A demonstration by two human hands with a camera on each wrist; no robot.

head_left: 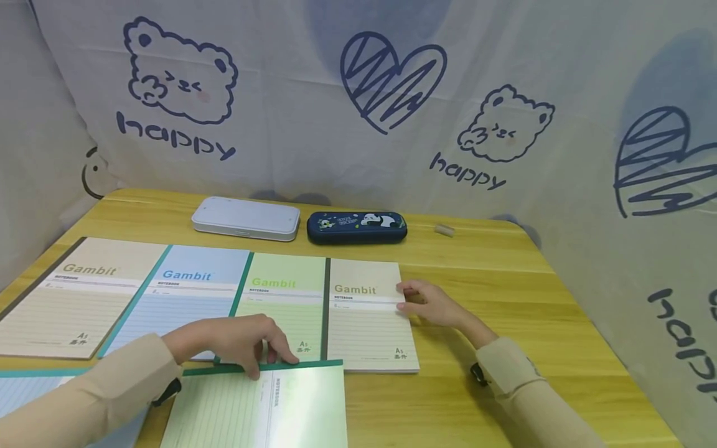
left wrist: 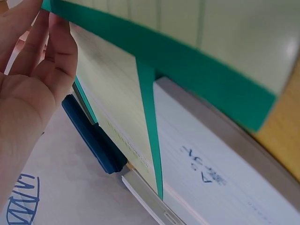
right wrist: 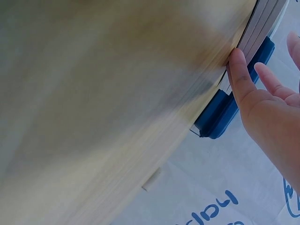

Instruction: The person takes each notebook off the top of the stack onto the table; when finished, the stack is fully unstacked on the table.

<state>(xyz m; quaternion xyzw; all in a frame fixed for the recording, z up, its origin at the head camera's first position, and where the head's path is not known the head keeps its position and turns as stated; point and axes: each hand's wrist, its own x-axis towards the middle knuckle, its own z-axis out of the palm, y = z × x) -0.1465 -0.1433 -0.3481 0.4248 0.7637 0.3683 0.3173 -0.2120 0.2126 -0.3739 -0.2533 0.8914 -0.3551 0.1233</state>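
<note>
My left hand (head_left: 246,342) pinches the teal spine of a green notebook (head_left: 313,404) that lies turned sideways at the front. In the left wrist view, its fingers (left wrist: 61,61) meet that teal edge, and the spine overlaps the row behind. With fairly straight fingers, my right hand (head_left: 434,303) touches the right edge of a beige notebook (head_left: 364,336). The right wrist view shows a finger (right wrist: 241,75) against layered edges there. Left of it lie a light green notebook (head_left: 280,314), a blue notebook (head_left: 179,311) and another beige notebook (head_left: 61,317), side by side.
Along the table's back stand a white case (head_left: 246,218) and a dark blue panda pencil case (head_left: 356,228). A small tan piece (head_left: 445,230) lies to their right. Another blue notebook (head_left: 33,392) sits partly under the left sleeve. A printed cloth (head_left: 280,93) hangs behind the table.
</note>
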